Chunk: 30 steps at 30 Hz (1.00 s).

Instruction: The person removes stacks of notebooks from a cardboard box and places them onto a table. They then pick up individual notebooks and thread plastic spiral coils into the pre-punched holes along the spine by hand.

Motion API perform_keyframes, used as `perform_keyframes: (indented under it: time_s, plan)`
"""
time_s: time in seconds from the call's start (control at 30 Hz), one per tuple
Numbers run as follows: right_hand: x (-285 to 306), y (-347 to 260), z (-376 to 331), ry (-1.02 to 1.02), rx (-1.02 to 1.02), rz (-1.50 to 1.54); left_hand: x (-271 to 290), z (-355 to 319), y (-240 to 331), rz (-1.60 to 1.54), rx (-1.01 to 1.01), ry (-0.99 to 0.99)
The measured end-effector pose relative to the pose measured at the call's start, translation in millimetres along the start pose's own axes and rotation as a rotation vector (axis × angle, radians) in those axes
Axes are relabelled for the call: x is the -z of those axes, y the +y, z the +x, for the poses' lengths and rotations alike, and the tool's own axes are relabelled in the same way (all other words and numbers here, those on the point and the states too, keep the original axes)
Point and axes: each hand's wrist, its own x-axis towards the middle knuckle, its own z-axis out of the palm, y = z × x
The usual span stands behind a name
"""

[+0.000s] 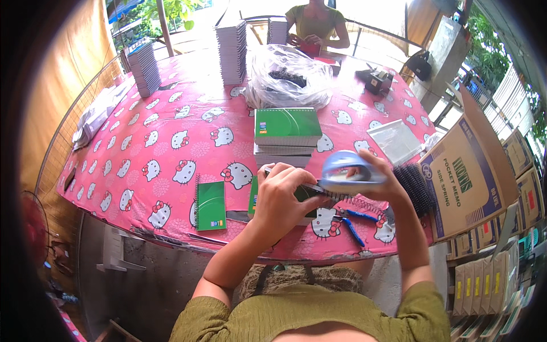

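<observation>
My left hand [279, 194] is closed around a small notebook [307, 191], held edge-up above the table. A dark wire spiral [356, 200] trails from the notebook's right end. My right hand [379, 176] grips a blue and white handheld tool [345, 182], its far side touching or close to the spiral; motion blur hides its exact kind. Beneath my hands lies another green notebook [252, 196], partly covered. Just right of them rest blue-handled pliers [353, 231]. A finished-looking green spiral notebook [211, 205] lies flat to the left.
Beyond my hands stands a stack of green notebooks [288, 122], with a plastic bag of black spirals [288, 77] behind it. Tall notebook stacks [231, 54] rise farther back. Black spirals [415, 188] lean by a cardboard box [464, 171] at right. Across the table sits another person [316, 28].
</observation>
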Motion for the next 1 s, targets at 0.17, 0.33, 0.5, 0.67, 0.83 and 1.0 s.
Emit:
perform_keyframes:
  time_s: [0.17, 0.33, 0.5, 0.67, 0.83, 1.0]
  plan:
    - [2.8, 1.3, 4.3, 0.077, -0.106, -0.066, 4.3, 0.7, 4.8, -0.039, 0.089, -0.004]
    - [-12.3, 0.4, 20.6, 0.056, -0.026, 0.124, 15.7, -5.3, -9.1, -0.005, 0.026, 0.092]
    - [-8.8, 7.8, 33.9, -0.007, -0.295, -0.704, 2.9, -22.0, -27.1, -0.548, 0.338, 0.131]
    - [-18.5, 30.9, 30.8, 0.145, 0.028, -0.035, -4.1, -22.3, -23.9, -0.718, 0.401, 0.245]
    - [-24.6, 11.9, 38.6, 0.086, -0.020, -0.038, -5.0, -29.9, -31.4, -0.866, 0.434, 0.248]
    - [-34.3, 4.9, 51.1, 0.045, -0.167, -0.244, -2.3, -33.6, -33.8, -0.847, 0.511, 0.238]
